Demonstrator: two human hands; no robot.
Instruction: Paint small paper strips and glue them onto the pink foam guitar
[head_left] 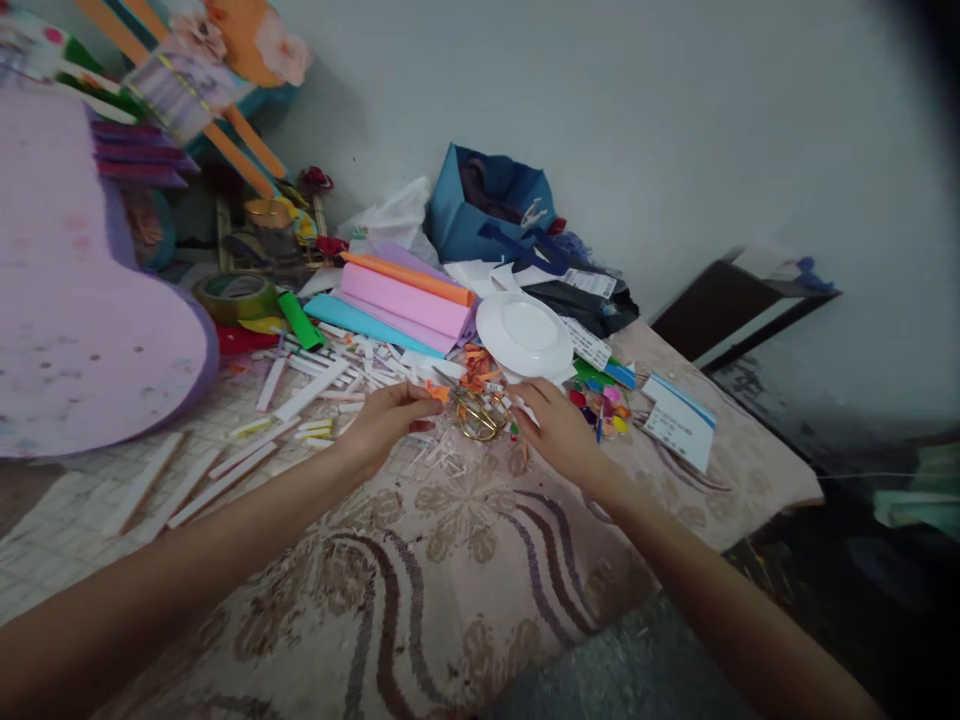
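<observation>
Over the patterned cloth, my left hand [391,422] is closed, its thumb and fingertips pinching a small orange cut piece [438,393]. Between my hands lies a pair of scissors [482,420] with gold-coloured handles. My right hand [556,430] is just right of the scissors, fingers bent over a patch of small white scraps; what its fingertips touch is too small to make out. Crumpled orange scraps [478,366] lie behind the scissors. Small colourful pieces [604,405] are scattered to the right of my right hand.
A white plate [525,335] and rolled coloured sheets [409,300] lie behind my hands. White strips [307,390] and a green lighter-like object [301,320] are at left, near a large pink cutout [97,330]. A blue bag [480,215] stands by the wall; a white-blue packet [680,422] lies right.
</observation>
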